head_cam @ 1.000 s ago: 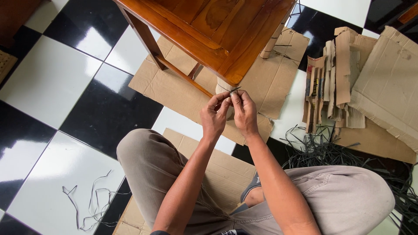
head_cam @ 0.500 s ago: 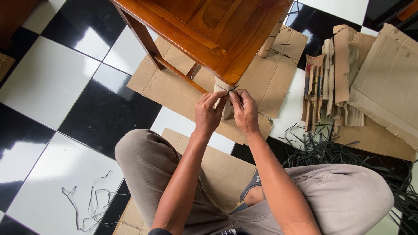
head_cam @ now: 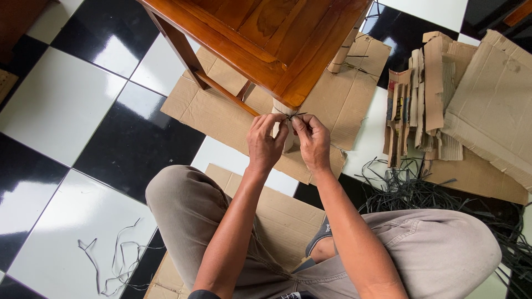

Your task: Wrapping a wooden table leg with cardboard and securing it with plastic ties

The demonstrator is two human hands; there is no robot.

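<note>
A polished wooden table (head_cam: pixel 266 39) stands on flat cardboard sheets (head_cam: pixel 332 99). Its near leg (head_cam: pixel 284 108) is wrapped in cardboard. My left hand (head_cam: pixel 265 143) and my right hand (head_cam: pixel 312 139) meet at that leg, each pinching an end of a thin black strap (head_cam: pixel 291 116) that crosses the wrapped leg. The strap's short ends stick out between my fingertips. A second leg (head_cam: pixel 342 55) farther back is also wrapped in cardboard and tied with black strap.
Folded cardboard strips (head_cam: pixel 421 105) and a large cardboard sheet (head_cam: pixel 493 105) lie to the right. A tangle of black straps (head_cam: pixel 421 188) spreads by my right knee. Loose strap scraps (head_cam: pixel 113 263) lie on the black-and-white tiled floor at lower left.
My hands have shifted slightly up and apart at the leg, and the strap ends now stick out more between my fingertips.
</note>
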